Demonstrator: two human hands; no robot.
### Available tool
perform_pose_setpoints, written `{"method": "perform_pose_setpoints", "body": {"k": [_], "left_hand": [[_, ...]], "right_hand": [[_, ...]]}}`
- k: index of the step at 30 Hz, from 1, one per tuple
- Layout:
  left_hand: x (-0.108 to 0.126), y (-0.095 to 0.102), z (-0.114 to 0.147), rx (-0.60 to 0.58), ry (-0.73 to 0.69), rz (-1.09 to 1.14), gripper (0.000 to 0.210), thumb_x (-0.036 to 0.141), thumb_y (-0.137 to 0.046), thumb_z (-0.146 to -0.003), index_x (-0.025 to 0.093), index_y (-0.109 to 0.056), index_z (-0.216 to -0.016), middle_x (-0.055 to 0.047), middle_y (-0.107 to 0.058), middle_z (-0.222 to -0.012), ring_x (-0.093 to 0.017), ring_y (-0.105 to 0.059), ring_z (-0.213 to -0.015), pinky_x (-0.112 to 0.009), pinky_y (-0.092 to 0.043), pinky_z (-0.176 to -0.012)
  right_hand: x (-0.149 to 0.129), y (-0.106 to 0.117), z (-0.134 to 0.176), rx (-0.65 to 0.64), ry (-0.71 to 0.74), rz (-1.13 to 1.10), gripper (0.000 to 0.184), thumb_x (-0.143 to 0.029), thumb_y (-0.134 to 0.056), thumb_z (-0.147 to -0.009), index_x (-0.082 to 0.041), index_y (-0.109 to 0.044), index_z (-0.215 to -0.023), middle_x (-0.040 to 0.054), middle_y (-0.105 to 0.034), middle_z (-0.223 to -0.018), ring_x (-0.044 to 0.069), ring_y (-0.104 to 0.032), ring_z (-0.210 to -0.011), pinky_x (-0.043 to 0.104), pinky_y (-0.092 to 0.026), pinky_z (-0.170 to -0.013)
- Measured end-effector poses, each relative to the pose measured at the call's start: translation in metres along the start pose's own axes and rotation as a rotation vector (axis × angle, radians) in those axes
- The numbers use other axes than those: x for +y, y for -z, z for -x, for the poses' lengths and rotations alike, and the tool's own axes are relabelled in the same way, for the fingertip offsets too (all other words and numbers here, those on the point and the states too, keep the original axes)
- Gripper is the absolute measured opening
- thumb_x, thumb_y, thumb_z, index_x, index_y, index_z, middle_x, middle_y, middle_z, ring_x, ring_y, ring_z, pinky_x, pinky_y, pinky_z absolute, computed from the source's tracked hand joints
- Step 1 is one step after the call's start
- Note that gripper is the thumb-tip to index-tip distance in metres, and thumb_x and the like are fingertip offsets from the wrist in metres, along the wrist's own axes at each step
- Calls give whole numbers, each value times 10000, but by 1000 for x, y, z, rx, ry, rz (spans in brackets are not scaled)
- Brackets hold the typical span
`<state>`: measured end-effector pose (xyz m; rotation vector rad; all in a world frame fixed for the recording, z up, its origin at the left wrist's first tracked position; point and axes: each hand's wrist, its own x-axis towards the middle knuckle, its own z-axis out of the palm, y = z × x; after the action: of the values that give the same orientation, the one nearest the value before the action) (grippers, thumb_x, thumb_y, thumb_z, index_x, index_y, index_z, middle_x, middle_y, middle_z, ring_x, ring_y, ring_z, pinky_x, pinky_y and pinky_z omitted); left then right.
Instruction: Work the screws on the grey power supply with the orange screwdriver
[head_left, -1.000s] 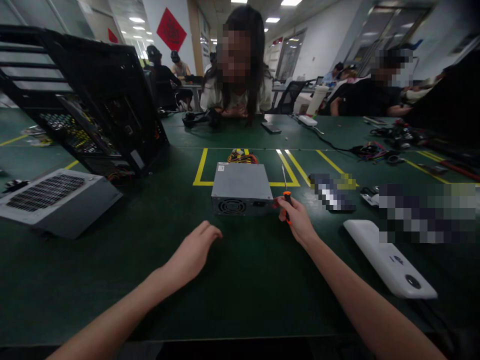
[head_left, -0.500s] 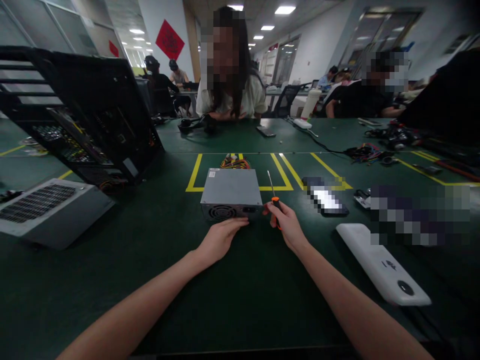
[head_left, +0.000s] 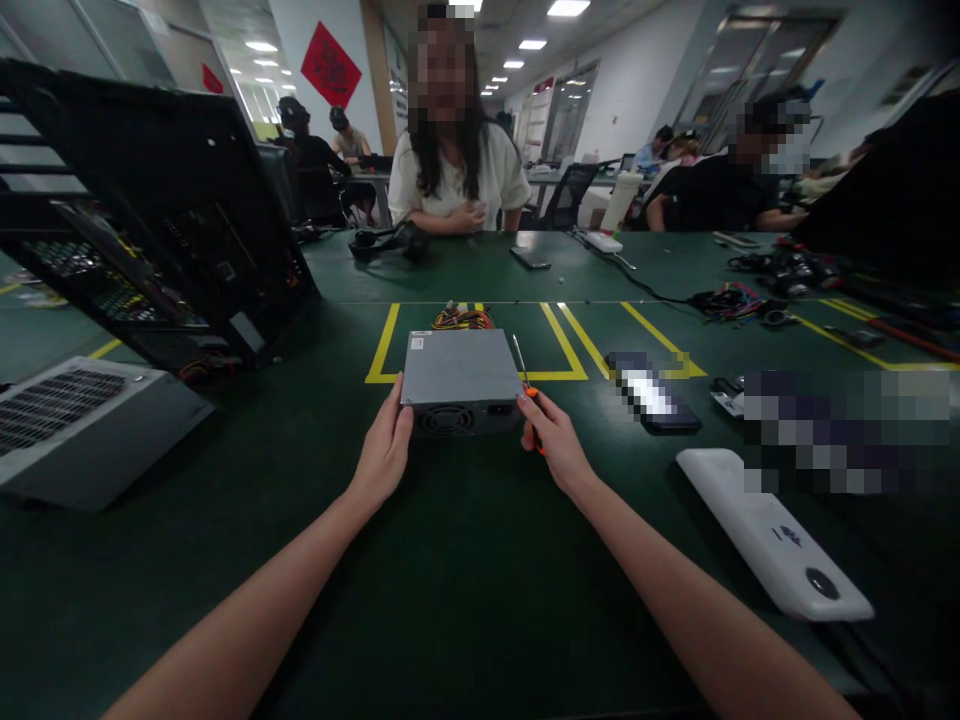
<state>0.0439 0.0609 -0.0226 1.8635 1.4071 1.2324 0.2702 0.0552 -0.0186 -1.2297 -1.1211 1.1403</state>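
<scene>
grey power supply between two hands

the grey power supply (head_left: 461, 365) sits mid-frame, hiding part of a yellow outline (head_left: 382, 345). the left hand (head_left: 384, 450) holds its near left corner, thumb parted from fingers; the right hand (head_left: 553, 435), curled around a screwdriver (head_left: 531, 393), is at the right corner.

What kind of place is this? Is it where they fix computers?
Probably a shared electronics workroom, though I can't tell if computers get fixed here. There's a black computer case, a grey power supply box and an orange-and-black screwdriver in the right hand.
</scene>
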Motion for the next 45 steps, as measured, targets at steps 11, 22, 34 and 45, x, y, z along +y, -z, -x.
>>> {"method": "perform_pose_setpoints", "body": {"k": [11,22,34,45], "left_hand": [[16,4,14,139,-231,-165,166,210,-411,-849,183,-494,-991,-53,-487,-930,-141,-497,-802,-285,-454,-685],[10,-10,21,-386,-422,-437,315,256,-406,-862,237,-510,-1159,-42,-536,-1113,-183,-459,-1041,-371,-401,-900],[23,-7,21,-436,-458,-497,227,252,-409,-863,209,-621,-935,-42,-577,-974,-178,-504,-927,-320,-446,-778],[23,-7,15,-476,-378,-426,208,245,-426,-856,212,-600,-963,-28,-573,-999,-171,-508,-953,-328,-430,-825]], "right_hand": [[5,2,2,82,-10,-132,450,-573,-401,-771,-227,-599,-979,5,-587,-721,82,-403,-438,249,-334,-447],[8,12,10,98,13,-165,431,-522,-357,-783,-196,-601,-925,37,-613,-827,95,-474,-500,249,-396,-487],[5,18,9,289,148,55,294,-360,-506,-726,-216,-576,-972,3,-568,-749,137,-516,-642,269,-417,-601],[-33,24,30,494,365,199,266,-352,-607,-708,-209,-575,-930,14,-569,-860,135,-526,-727,288,-414,-699]]}}
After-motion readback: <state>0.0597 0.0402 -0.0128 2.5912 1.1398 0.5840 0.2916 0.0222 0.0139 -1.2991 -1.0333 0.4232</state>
